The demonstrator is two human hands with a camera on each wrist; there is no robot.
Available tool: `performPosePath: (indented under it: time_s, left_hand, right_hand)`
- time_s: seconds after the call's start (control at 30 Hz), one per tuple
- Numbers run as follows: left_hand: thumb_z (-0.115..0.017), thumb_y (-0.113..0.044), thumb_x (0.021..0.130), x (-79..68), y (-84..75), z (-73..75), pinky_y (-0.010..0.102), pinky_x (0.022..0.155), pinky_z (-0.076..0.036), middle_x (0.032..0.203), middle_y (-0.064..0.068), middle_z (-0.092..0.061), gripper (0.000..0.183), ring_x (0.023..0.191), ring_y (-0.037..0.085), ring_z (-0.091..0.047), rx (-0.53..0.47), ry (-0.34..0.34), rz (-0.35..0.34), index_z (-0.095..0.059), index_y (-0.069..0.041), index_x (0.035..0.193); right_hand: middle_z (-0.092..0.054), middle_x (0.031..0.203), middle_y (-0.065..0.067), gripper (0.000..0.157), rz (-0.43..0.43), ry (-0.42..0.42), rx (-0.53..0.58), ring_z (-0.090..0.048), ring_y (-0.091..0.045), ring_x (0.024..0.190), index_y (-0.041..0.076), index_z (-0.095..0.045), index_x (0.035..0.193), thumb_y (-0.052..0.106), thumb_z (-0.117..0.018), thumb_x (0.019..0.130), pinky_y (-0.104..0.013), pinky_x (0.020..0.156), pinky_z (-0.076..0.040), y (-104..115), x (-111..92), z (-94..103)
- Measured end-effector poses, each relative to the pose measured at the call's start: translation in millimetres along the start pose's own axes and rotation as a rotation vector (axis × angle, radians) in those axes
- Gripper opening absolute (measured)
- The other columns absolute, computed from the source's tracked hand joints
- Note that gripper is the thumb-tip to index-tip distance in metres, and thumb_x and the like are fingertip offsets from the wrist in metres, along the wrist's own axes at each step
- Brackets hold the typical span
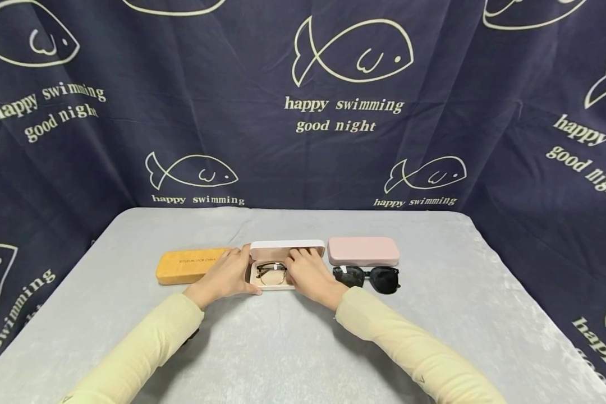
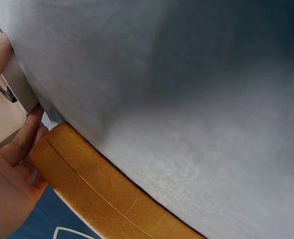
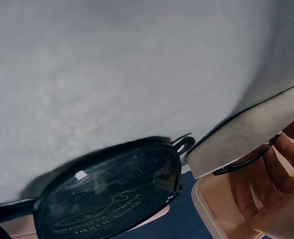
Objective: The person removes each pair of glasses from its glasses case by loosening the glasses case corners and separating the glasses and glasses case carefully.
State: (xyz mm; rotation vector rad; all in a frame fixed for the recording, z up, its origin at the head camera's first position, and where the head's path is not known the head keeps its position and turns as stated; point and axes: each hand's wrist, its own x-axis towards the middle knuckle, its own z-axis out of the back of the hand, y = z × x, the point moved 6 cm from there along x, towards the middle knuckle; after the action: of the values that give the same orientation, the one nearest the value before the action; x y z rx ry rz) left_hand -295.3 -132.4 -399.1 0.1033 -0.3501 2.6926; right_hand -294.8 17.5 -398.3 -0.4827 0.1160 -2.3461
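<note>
A white glasses case (image 1: 278, 288) lies with its lid raised at the middle of the table. Eyeglasses (image 1: 272, 273) with a dark upper rim sit inside it, their right side covered by fingers in the head view. My left hand (image 1: 226, 275) grips the case's left end, thumb at the front edge and fingers behind. Reaching into the case, my right hand (image 1: 310, 275) holds the right side of the eyeglasses; the right wrist view shows its fingers curled by the dark temple arm (image 3: 246, 163).
Close behind my left hand lies an orange glasses case (image 1: 182, 267). To the right, a pink case (image 1: 363, 251) stands shut, with black sunglasses (image 1: 385, 279) in front of it. A dark fish-print cloth (image 1: 353, 163) hangs behind the grey-covered table (image 1: 283, 348).
</note>
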Motion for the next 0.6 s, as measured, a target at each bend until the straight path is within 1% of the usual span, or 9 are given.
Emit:
performPosePath:
  time_s: [0.2,0.4,0.6]
  left_hand:
    - [-0.081,-0.051,0.057,-0.2,0.3,0.7,0.044,0.096,-0.036,0.094,0.008,-0.063,0.104,0.105,0.036,-0.053,-0.008,0.003,0.004,-0.034,0.008,0.129]
    - [-0.081,-0.05,0.056,-0.4,-0.7,1.0,0.044,0.095,-0.036,0.094,0.005,-0.063,0.103,0.104,0.035,-0.053,-0.018,0.005,0.003,-0.035,0.008,0.128]
    - [-0.082,-0.049,0.056,-0.5,-0.2,1.2,0.044,0.095,-0.036,0.095,0.004,-0.063,0.102,0.103,0.034,-0.053,-0.019,0.002,-0.005,-0.035,0.008,0.127]
  right_hand:
    - [-0.057,0.086,-0.001,0.013,-0.01,0.002,-0.003,-0.056,-0.019,0.077,0.014,-0.062,0.087,0.024,-0.065,0.08,-0.032,0.067,-0.041,0.4,1.3,2.0]
    - [-0.059,0.089,-0.001,0.015,-0.021,0.015,-0.008,-0.057,-0.019,0.08,0.013,-0.06,0.088,0.026,-0.064,0.081,-0.033,0.068,-0.043,0.4,1.7,3.5]
    - [-0.06,0.089,-0.002,0.017,-0.026,0.013,0.013,-0.058,-0.02,0.08,0.012,-0.059,0.089,0.026,-0.065,0.081,-0.033,0.069,-0.043,0.8,1.1,4.9]
